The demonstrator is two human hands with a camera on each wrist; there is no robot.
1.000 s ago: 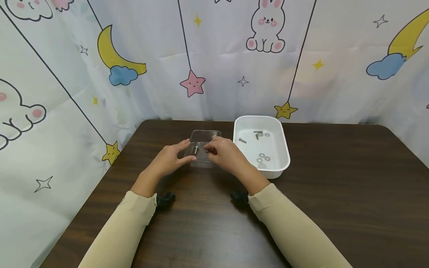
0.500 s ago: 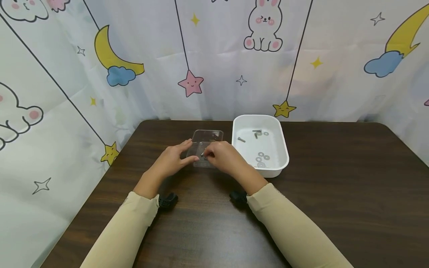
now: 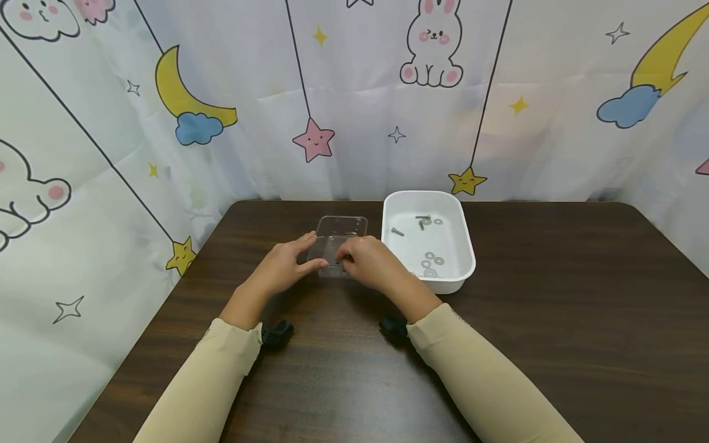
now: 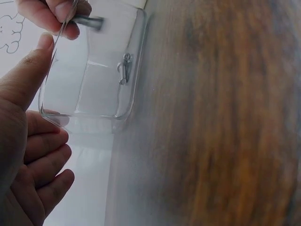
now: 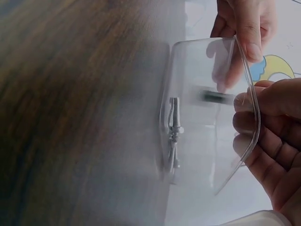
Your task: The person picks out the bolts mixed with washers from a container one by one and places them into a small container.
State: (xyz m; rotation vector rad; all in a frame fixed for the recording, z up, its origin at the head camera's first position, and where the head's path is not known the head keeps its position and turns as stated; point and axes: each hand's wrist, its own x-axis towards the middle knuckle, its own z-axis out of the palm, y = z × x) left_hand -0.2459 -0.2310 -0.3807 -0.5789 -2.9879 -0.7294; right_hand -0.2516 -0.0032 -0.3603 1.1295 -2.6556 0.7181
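A clear plastic box stands on the dark wooden table. My left hand lies around its near left corner with loosely extended fingers; the thumb touches the rim in the wrist views. Between the thumb and fingers of my right hand is a small metal bolt, pinched and held inside the box above its floor. The bolt looks blurred in the right wrist view. Several metal bolts lie on the box floor beneath it, mostly hidden from the head view.
Right of the clear box stands a white tray with several loose bolts and flat washers. A printed curtain hangs behind the table's far edge.
The clear box has shifted slightly right. My right hand has moved a little nearer over it, and the metal piece visible at the box's left side is no longer seen there in the head view.
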